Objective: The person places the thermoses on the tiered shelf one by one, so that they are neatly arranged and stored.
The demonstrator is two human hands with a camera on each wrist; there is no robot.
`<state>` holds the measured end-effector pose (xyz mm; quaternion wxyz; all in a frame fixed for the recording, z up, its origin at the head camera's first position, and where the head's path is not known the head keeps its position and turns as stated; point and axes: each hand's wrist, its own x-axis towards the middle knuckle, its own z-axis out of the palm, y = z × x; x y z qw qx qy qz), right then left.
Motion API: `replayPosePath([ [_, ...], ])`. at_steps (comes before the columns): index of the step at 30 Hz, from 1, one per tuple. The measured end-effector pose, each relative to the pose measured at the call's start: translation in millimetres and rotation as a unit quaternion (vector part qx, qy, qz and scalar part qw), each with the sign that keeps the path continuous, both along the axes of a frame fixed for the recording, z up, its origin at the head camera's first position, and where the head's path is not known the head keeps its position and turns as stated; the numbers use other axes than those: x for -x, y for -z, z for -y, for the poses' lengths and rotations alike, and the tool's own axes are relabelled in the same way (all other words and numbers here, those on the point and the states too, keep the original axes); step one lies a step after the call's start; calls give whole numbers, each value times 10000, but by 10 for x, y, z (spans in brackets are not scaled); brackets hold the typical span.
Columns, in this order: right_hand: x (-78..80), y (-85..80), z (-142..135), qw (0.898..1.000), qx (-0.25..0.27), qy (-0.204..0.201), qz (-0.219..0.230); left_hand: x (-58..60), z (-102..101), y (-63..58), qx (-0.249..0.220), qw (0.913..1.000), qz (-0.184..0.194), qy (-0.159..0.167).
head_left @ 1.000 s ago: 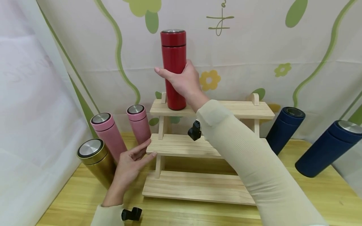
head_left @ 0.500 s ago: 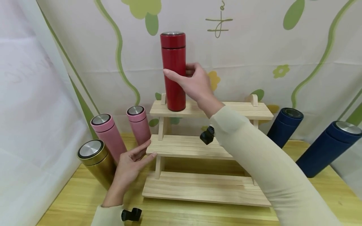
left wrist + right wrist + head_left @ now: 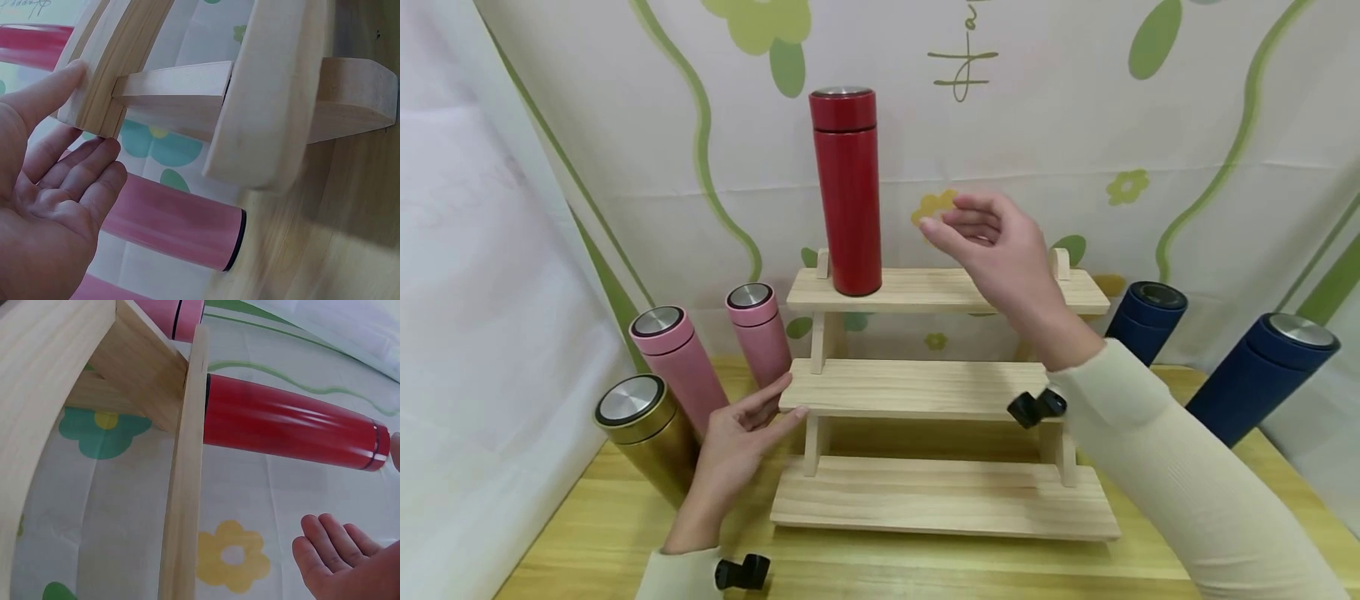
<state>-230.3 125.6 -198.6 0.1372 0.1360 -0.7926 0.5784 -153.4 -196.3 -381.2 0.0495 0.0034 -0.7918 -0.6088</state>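
Note:
A red thermos (image 3: 850,200) stands upright near the left end of the top shelf of a three-tier wooden display stand (image 3: 917,392). To its right, my right hand (image 3: 1011,258) hovers above that shelf, fingers loosely bent and apart from the thermos. In the right wrist view the same red thermos (image 3: 287,425) rests with its base on the board, my fingers (image 3: 331,547) off to one side. My left hand (image 3: 741,446) holds the left end of the middle shelf, thumb at its front edge. The left wrist view has the board's corner between thumb and fingers (image 3: 94,169).
Left of the stand are two pink thermoses (image 3: 681,367) and a gold thermos (image 3: 658,442), close by my left hand. Two navy thermoses (image 3: 1262,379) stand on the right side of the wooden table (image 3: 580,508). A patterned cloth (image 3: 1037,108) hangs behind.
My right hand has let go of the red thermos and drawn away to the right. The thermos stays on the top shelf. My left hand keeps its place at the middle shelf.

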Motion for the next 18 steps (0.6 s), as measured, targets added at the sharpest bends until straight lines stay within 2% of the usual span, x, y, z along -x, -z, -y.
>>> replayPosePath([
  [4,-147,129,-193,10000,-52,41,-27,-13,-6,-4,-21,10000,-6,-37],
  [12,-318,315,-529,9997,-114,227,-42,-12,-7,-11,7,10000,-19,-67],
  [18,-461,453,-776,9969,-418,627,-247,-18,-10,-11,6,10000,-16,-65],
])
